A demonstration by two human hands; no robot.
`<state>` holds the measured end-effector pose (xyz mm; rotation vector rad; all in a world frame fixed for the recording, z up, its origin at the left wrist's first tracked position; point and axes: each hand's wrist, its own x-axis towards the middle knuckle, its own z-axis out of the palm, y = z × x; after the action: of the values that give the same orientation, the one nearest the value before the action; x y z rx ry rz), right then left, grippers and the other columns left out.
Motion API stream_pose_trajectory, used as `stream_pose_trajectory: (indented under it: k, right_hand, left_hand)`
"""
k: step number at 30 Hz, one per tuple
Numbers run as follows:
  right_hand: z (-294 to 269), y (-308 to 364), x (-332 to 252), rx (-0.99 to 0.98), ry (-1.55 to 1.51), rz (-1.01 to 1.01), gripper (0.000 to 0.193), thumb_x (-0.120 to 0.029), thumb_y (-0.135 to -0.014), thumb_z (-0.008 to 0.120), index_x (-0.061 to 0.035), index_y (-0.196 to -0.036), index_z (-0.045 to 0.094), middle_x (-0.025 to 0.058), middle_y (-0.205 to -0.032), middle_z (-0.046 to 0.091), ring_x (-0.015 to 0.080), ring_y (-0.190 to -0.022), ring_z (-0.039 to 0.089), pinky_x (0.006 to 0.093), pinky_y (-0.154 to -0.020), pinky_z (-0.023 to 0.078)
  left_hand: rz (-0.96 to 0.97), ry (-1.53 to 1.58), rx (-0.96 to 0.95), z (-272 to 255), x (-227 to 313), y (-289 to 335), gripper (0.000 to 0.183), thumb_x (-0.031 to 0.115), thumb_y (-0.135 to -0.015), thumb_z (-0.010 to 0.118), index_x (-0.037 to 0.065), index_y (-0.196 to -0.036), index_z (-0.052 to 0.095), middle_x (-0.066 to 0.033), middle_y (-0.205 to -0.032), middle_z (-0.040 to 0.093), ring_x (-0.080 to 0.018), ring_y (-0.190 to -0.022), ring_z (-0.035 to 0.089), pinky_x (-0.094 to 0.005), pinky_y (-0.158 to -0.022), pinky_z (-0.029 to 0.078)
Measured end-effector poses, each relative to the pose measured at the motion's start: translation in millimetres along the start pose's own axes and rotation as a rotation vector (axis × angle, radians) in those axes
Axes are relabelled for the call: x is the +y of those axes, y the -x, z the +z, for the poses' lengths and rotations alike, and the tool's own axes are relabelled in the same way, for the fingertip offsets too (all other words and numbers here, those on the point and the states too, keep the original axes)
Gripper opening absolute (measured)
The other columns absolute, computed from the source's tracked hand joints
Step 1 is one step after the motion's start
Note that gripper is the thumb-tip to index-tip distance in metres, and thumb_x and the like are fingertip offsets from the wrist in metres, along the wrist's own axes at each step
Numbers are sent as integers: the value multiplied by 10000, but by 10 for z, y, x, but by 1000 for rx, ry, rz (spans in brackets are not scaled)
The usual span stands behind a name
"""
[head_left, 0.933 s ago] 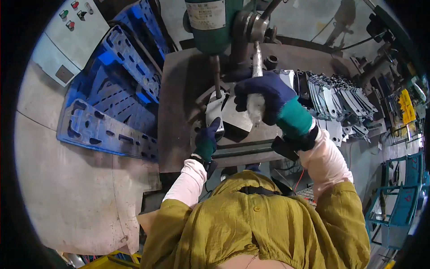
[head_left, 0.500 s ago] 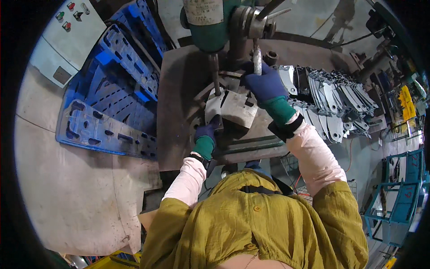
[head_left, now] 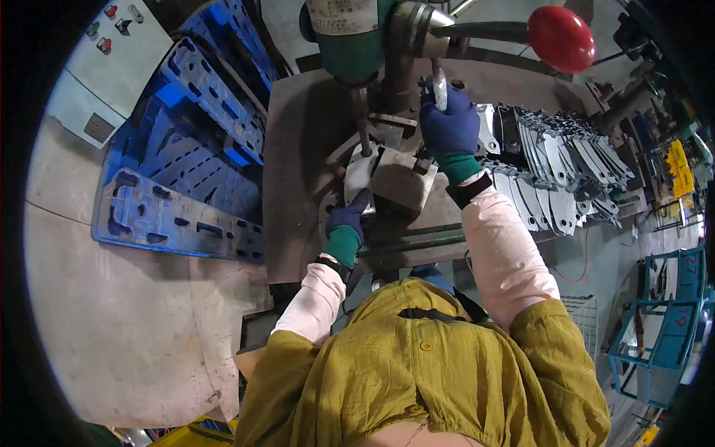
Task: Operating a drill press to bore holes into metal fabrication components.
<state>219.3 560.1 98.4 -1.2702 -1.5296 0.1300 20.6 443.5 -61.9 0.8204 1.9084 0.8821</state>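
Observation:
Both my hands wear dark blue gloves with green cuffs. My left hand (head_left: 348,220) is closed on the near end of a flat silver metal plate (head_left: 360,176), its thumb pressed on top. The plate lies against a steel block (head_left: 401,181). The drill press spindle (head_left: 362,123) comes down onto the plate's far end; the tip's exact contact is too small to tell. My right hand (head_left: 451,128) wraps round a worn metal lever handle (head_left: 440,88) of the green drill press (head_left: 348,56). Another lever with a red knob (head_left: 561,39) sticks out to the right.
Rows of silver metal plates (head_left: 555,160) lie stacked on the right of the brown worktable (head_left: 298,186). Blue plastic pallets (head_left: 182,216) stand on the left, beside a grey control box (head_left: 112,67). Blue metal racks (head_left: 663,320) stand at far right.
The press levers have turned, bringing the red knob into view at upper right. My right hand has shifted slightly right with its handle. My left hand stays on the plate, which has barely shifted.

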Motion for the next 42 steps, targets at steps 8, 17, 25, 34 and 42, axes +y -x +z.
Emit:
stream_pose_trajectory:
  k: [8,17,25,34,42]
  right_hand:
    - [92,-41,239,65,90,-163,341,-216,-821,687,-147,-1154,672,154,-916,665,369,-860,659,452,-734,525]
    - [218,-412,488,61,186,-211,282,-275,-865,655,-104,-1088,644,200,-887,663,417,-825,656,462,-718,529]
    - [8,-1421,697,78,353,-682,234,-319,-843,659,-125,-972,630,138,-850,655,378,-774,642,495,-656,518]
    - [225,-613,931,-180,-46,-258,186,-216,-911,609,-83,-1030,662,142,-853,668,321,-732,644,430,-653,506]
    - [-105,144,176,-648,-446,127,302,-151,-906,603,-23,-1174,660,115,-987,704,221,-820,690,334,-732,550]
  left_hand:
    - [-100,653,-170,-3,44,89,621,368,-727,857,7,-1168,609,-94,-1040,660,-223,-800,674,-349,-658,583]
    - [-189,493,-117,18,-80,-64,539,406,-723,854,24,-1051,663,-99,-915,671,-203,-698,665,-320,-613,586]
    - [-103,560,-27,42,112,191,641,510,-748,802,-62,-1008,675,-118,-912,702,-195,-721,682,-293,-640,575]
    - [-255,445,-74,11,245,185,722,492,-743,811,-20,-1201,590,-145,-1086,655,-214,-787,682,-308,-619,579]
    - [-226,31,139,183,-381,-484,638,489,-787,773,-27,-1140,648,-111,-927,689,-252,-707,680,-351,-628,576]
